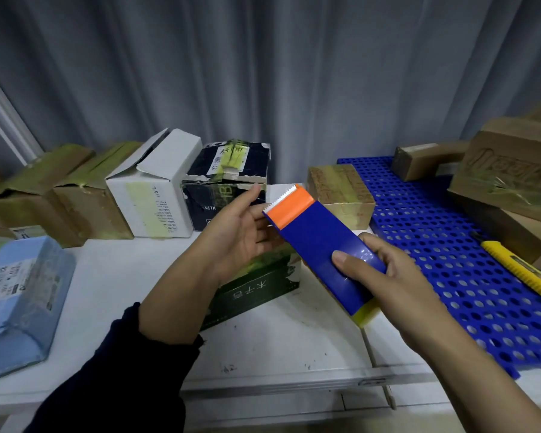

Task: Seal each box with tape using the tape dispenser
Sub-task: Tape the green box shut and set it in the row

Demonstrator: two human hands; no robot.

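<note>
right hand (397,282) grips tape dispenser (313,232) | left hand (238,239) loose-fingered beside it | white table (278,339) | grey curtain (294,73) behind

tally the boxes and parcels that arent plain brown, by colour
white box: 1
black box: 1
dark green box: 1
light blue parcel: 1
total: 4

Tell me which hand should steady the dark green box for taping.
Left, probably: the left hand is open above the dark green box; the right hand grips the tape dispenser.
</note>
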